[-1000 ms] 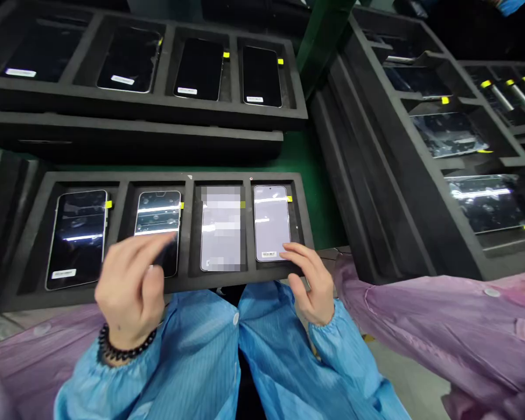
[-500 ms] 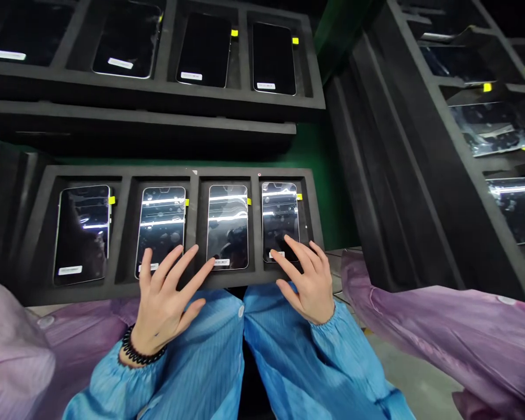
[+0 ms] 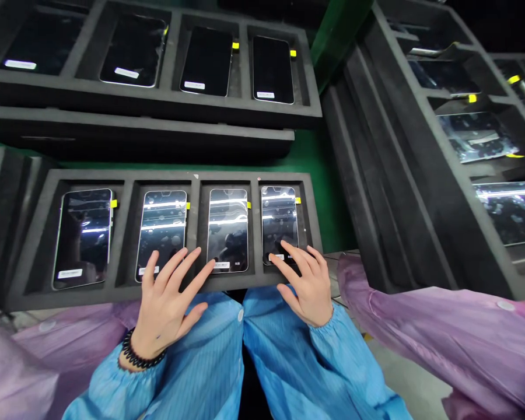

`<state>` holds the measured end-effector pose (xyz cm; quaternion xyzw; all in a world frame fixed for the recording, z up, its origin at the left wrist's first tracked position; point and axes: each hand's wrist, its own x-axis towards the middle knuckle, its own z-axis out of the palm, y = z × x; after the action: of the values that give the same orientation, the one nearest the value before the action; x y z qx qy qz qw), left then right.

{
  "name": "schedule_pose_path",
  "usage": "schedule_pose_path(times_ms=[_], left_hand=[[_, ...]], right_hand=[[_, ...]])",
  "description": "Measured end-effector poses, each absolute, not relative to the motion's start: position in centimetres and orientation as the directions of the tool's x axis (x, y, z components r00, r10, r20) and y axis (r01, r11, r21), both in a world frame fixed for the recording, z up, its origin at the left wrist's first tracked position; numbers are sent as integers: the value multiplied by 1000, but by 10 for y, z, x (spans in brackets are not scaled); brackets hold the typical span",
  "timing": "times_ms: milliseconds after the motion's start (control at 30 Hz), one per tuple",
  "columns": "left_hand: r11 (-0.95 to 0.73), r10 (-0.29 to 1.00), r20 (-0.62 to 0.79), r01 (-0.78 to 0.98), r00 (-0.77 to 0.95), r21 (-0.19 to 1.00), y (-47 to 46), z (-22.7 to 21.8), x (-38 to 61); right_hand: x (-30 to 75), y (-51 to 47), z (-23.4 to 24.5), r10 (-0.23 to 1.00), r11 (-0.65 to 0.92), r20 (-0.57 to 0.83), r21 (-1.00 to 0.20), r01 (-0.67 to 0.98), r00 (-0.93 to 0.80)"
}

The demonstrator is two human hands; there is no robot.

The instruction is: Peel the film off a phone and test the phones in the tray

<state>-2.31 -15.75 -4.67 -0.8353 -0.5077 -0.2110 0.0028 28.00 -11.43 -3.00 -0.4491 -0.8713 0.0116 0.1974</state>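
Observation:
A black foam tray [image 3: 254,233] lies before me with several smartphones in its compartments, each with a white label and a yellow tab. My left hand [image 3: 167,306] is open, fingers spread over the tray's front edge. Its index fingertip meets the lower left of the third phone [image 3: 228,230]; other fingers lie over the bottom of the second phone [image 3: 163,224]. With fingers apart, my right hand [image 3: 307,286] touches the lower part of the rightmost phone [image 3: 280,219]. The leftmost phone [image 3: 83,239] is untouched. Small white marks show low on the two right-hand screens.
Behind lies another foam tray [image 3: 240,108] of phones above a further tray [image 3: 157,137]. Stacked trays [image 3: 402,175] with film-covered phones rise on the right, and more foam [image 3: 0,233] stands at left. People in purple sleeves [image 3: 420,326] are close on both sides.
Small white marks have appeared near the bottom of the two right-hand phone screens. The view has shifted slightly; both hands stay nearly in place on the phones.

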Motion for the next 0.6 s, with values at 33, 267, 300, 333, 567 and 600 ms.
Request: schedule_pose_path(times_ms=[33, 267, 300, 333, 567, 600], left_hand=[[-483, 849, 354, 849, 393, 215, -158, -47, -23], [-484, 849, 358, 844, 388, 233, -158, -47, -24], [-484, 850, 356, 844, 390, 232, -158, -47, -24], [-485, 850, 353, 844, 392, 230, -158, -47, -24], [-505, 836, 351, 841, 422, 194, -156, -46, -24], [-506, 836, 349, 840, 423, 195, -156, -46, -24]], right_hand=[[280, -114, -31, 789, 594, 331, -199, 779, -518], [280, -116, -34, 796, 584, 328, -197, 787, -508], [280, -116, -34, 796, 584, 328, -195, 788, -509], [280, -116, -34, 796, 584, 327, -194, 788, -509], [280, -115, -33, 793, 586, 339, -192, 787, -507], [280, -115, -33, 793, 586, 335, -195, 786, -508]])
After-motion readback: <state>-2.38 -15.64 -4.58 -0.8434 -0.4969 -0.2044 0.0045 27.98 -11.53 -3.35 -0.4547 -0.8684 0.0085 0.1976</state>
